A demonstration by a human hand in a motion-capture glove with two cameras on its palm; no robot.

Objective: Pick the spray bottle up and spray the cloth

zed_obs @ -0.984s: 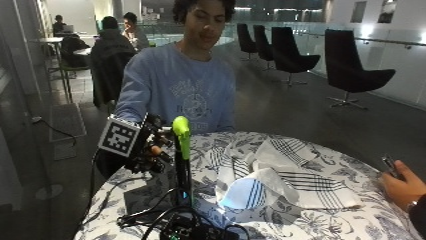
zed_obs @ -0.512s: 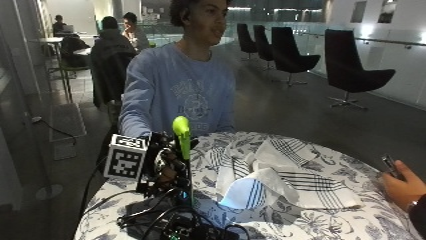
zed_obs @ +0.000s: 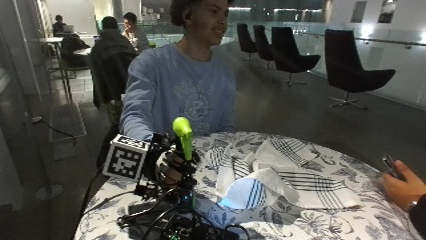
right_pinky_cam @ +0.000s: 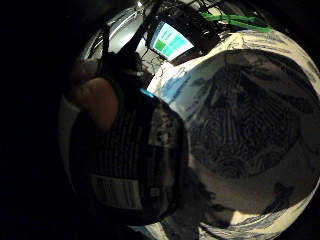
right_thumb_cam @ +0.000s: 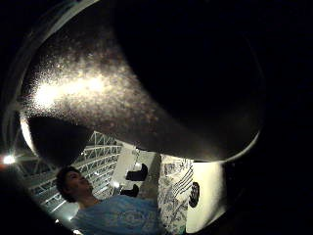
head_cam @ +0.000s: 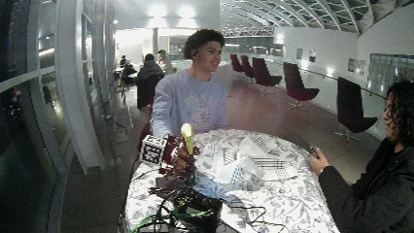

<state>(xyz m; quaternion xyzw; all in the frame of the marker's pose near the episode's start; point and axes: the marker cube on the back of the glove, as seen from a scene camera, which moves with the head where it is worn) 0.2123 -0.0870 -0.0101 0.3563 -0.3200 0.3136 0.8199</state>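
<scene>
Green-topped spray bottle [zed_obs: 182,145] stands upright beside the crumpled white striped cloth [zed_obs: 279,177] on the table.

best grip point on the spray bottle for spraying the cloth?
Grip the dark body of the spray bottle below its green head, from the side away from the cloth. It stands upright, and the right hand already grips it there.

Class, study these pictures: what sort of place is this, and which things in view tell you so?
Probably a public lounge or atrium in a large building: swivel lounge chairs along a glass railing, an arched glazed roof, and round tables, one under a patterned tablecloth.
</scene>
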